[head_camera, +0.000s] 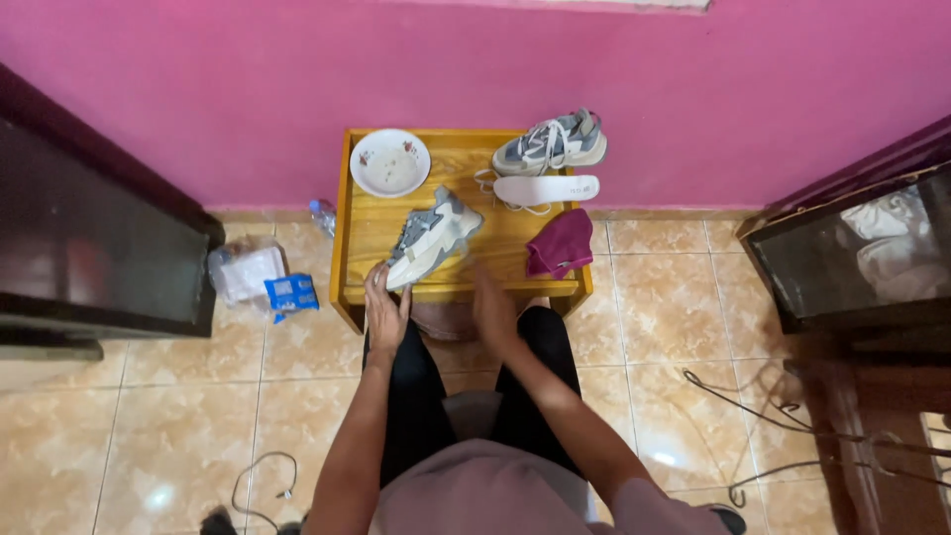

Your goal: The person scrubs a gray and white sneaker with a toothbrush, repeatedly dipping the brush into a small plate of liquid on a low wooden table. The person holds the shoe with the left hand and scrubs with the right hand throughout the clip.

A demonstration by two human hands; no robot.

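A view from above is looking down at a seated person's two bare arms reaching toward a small wooden table point(362, 233) that is standing against a pink wall point(297, 89). At the far left, a dark cabinet point(89, 238) is filling the edge of the view. On the tiled floor point(178, 396) beside it, a crumpled clear plastic bag point(243, 269) and a small blue packet point(291, 293) are lying just left of the table, with a plastic bottle point(322, 216) resting against the wall base.

The left hand point(385, 309) is sitting at the table's front edge, fingers slightly spread and touching the toe of a grey and cream sneaker point(433, 236); whether the fingers are actually gripping it cannot be told. That sneaker is lying tilted in the middle of the tabletop. A white bowl point(390, 162) is sitting at the back left corner.

The right hand point(492, 302) (blurred) is hovering near the front edge, open and holding nothing. Further right, a second matching sneaker point(551, 144) is resting at the back right corner, a white insole point(546, 189) is lying just in front of it, and a magenta cloth point(561, 244) is sitting at the front right. Another dark cabinet point(852, 248) is standing at the far right, with wire point(773, 416) trailing on the floor below.
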